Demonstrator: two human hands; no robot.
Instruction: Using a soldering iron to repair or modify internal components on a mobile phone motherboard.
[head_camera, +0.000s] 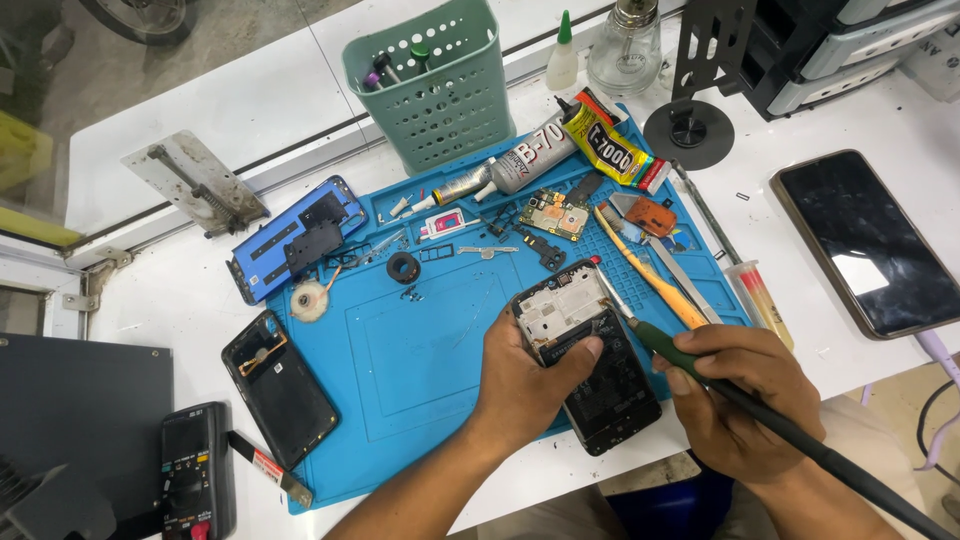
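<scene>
My left hand (525, 375) grips an opened black phone (590, 355) by its upper left side, holding it tilted over the blue work mat (420, 360). The phone's inner frame and grey top section face up. My right hand (735, 395) holds a green-handled tool (690, 360) with a long dark cable end, its metal tip touching the phone's upper right edge. Both hands meet at the front right of the mat.
On the mat lie a circuit board (557, 213), glue tubes (530, 160), tweezers, an orange pry tool (650, 275) and small parts. A blue back cover (295, 240), a black back cover (280, 388), a multimeter (195, 470), a green basket (440, 85) and another phone (865, 240) surround it.
</scene>
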